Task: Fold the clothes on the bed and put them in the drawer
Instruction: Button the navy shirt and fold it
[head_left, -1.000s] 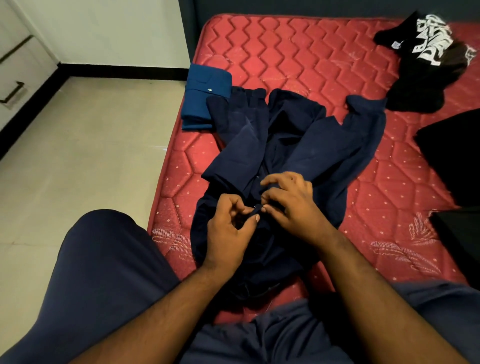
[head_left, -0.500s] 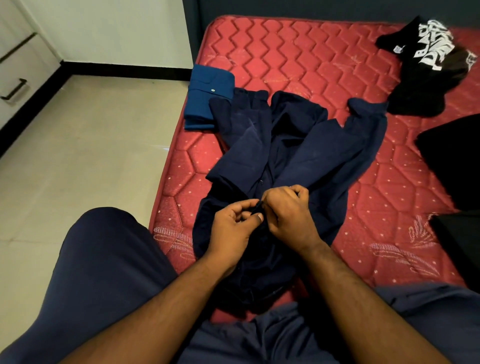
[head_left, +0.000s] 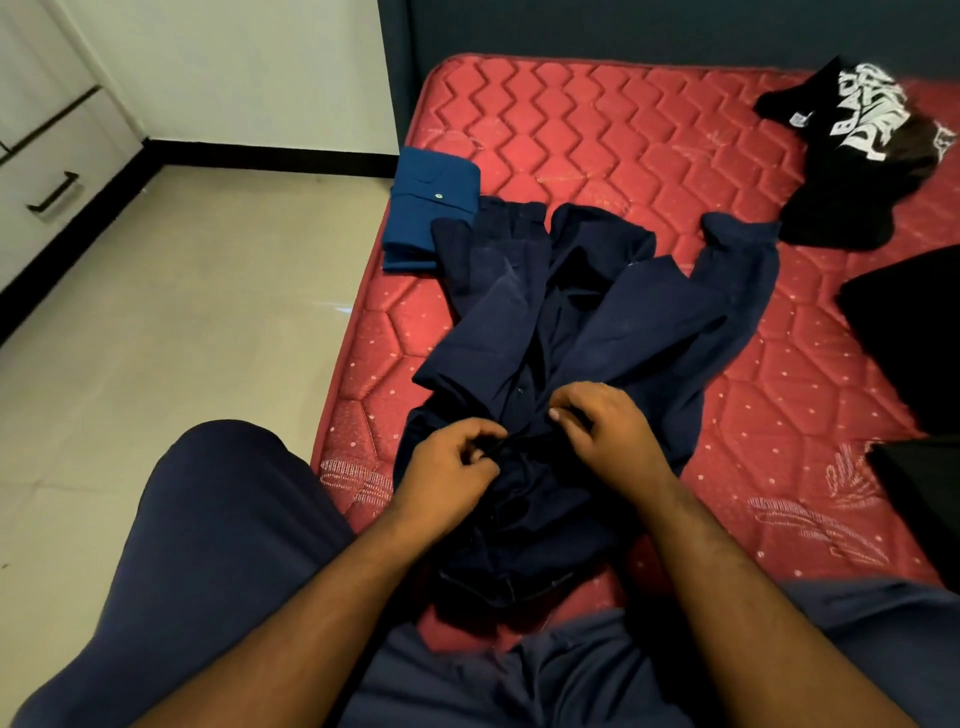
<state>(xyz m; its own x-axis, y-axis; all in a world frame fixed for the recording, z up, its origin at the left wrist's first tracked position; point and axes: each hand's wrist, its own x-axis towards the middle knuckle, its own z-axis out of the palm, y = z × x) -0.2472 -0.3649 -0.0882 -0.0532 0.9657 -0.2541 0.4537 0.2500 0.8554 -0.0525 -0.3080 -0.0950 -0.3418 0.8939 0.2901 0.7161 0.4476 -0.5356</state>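
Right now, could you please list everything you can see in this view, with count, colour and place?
navy shirt: one, dark navy, spread at the mattress's near-left
folded shirt: one, blue, mattress's left edge
printed garment: one, black with white lettering, far right
dark clothes: black, count unclear, right edge
mattress: one, red quilted
drawer unit: one, white, black handle, far left
floor: beige tiles, left
left hand: pinching the navy shirt
right hand: pinching the navy shirt
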